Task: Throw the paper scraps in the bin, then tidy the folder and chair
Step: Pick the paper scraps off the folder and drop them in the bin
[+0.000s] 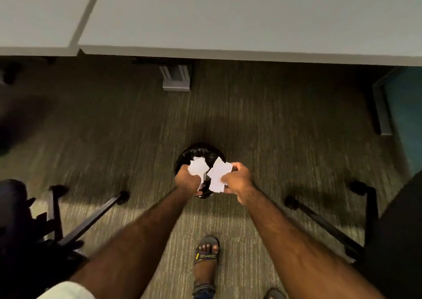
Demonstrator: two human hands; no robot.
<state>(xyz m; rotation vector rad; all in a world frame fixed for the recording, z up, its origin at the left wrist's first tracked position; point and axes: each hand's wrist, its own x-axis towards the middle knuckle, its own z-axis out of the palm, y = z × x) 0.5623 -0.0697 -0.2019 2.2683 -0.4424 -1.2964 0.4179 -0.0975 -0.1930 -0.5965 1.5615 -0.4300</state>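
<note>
A small round black bin (194, 151) lined with a dark bag stands on the carpet under the desk edge. Both my hands hover right above its mouth. My left hand (187, 179) is closed around a bunch of white paper scraps (198, 166). My right hand (238, 179) pinches another bunch of white paper scraps (218, 176). The two bunches almost touch each other. Most of the bin's inside is hidden by the hands and paper. No folder is in view. A black chair (22, 225) is at the left, with its base legs showing.
A white desk top (228, 17) spans the upper part of the view, with a grey desk leg (176, 78) under it. A second chair's black base (331, 228) is at the right. My sandalled foot (206, 257) stands on the striped carpet behind the bin.
</note>
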